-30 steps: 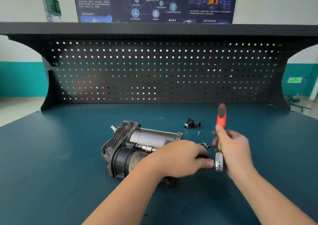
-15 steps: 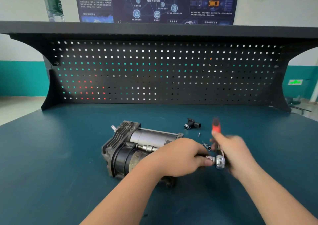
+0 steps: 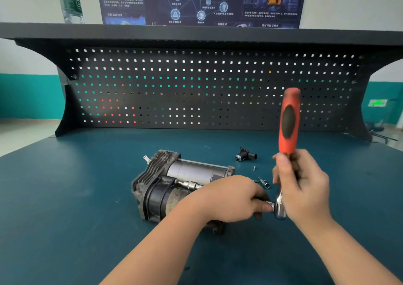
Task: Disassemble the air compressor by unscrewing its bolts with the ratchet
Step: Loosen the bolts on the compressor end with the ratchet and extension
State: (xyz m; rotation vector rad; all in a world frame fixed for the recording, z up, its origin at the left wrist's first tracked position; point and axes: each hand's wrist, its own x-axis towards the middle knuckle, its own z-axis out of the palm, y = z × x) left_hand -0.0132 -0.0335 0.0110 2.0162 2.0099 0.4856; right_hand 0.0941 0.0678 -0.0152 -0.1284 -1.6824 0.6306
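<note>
The grey and black air compressor [image 3: 174, 182] lies on its side in the middle of the blue bench. A long silver extension bar [image 3: 189, 185] runs along its top toward its finned left end. My left hand [image 3: 231, 199] lies over the compressor's right end and pinches the bar just beside the ratchet head. My right hand [image 3: 303, 188] grips the ratchet [image 3: 289, 121] low on its shaft, the red and black handle standing nearly upright. The chrome ratchet head [image 3: 280, 208] sits between my two hands.
A small black fitting [image 3: 245, 155], a loose screw [image 3: 254, 168] and a small socket with a bolt [image 3: 264, 183] lie on the bench [image 3: 76, 197] behind my hands. A black pegboard [image 3: 196, 88] closes the back. A water bottle [image 3: 70, 1] stands on the shelf above.
The ratchet handle swung down away from me and has now come back up to nearly upright in my right hand. My left hand stayed on the bar at the compressor's right end.
</note>
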